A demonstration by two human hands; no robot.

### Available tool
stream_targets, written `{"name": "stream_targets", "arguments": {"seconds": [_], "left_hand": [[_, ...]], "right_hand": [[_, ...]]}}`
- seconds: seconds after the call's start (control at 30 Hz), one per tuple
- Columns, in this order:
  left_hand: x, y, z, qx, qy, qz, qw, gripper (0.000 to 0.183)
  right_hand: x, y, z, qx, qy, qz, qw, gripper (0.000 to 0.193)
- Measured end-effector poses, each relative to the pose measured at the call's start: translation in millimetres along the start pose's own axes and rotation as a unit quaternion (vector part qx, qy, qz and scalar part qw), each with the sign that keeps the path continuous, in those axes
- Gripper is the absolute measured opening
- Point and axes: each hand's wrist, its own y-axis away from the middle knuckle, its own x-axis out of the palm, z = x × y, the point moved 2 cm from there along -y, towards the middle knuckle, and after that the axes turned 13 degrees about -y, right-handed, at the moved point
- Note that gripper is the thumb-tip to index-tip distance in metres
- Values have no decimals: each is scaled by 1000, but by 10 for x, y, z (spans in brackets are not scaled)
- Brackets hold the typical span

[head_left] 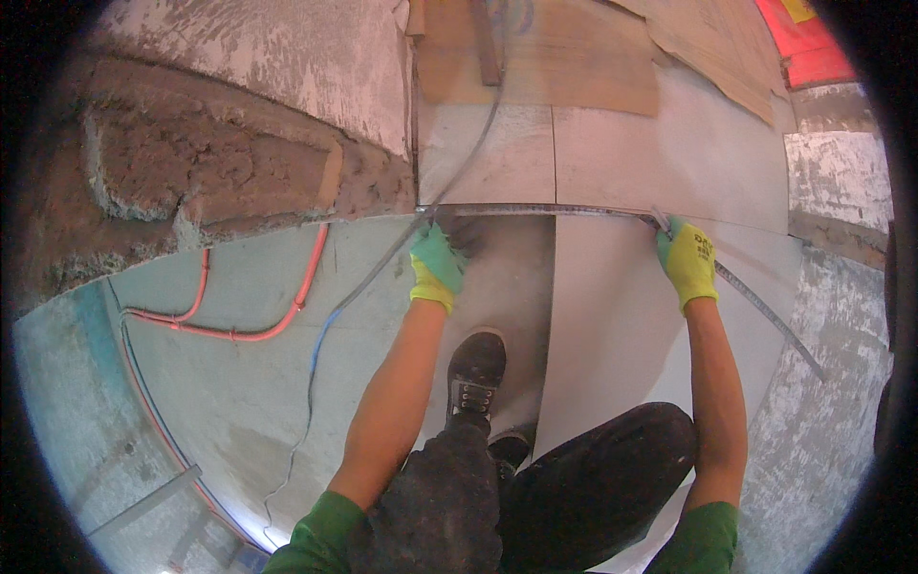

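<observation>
A narrow grey strip with fine marks, like a loose measuring tape blade (555,209), lies stretched along the front edge of the laid floor tiles. My left hand (438,263), in a green and yellow glove, is closed at the strip's left end, beside a grey cable (382,260). My right hand (687,258), gloved alike, pinches the strip near the right side, and its free length slants past the hand toward the lower right. Between the hands, the strip passes over the edge of a large pale tile (612,316) and a bare grey gap (502,277).
Brown cardboard sheets (574,57) cover the tiles ahead. Orange conduit (258,333) curves along the left wall below rough broken mortar (229,172). The grey cable trails down the left. My shoe (476,368) stands in the gap. A bright red item (808,43) lies far right.
</observation>
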Motion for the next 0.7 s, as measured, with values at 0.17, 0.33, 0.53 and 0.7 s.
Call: {"name": "stream_targets", "arguments": {"seconds": [0.17, 0.33, 0.53, 0.7], "left_hand": [[-30, -46, 25, -14, 18, 5, 1000, 35], [-25, -37, 14, -1, 6, 26, 1000, 37], [-3, -44, -4, -6, -12, 14, 1000, 38], [-11, -34, -5, -17, -31, 17, 999, 46]], "right_hand": [[16, 15, -7, -10, 9, -10, 1000, 24], [13, 5, -7, 4, 19, 4, 1000, 22], [-9, 21, 23, 6, 17, 6, 1000, 23], [-1, 24, -3, 2, 18, 13, 1000, 25]]}}
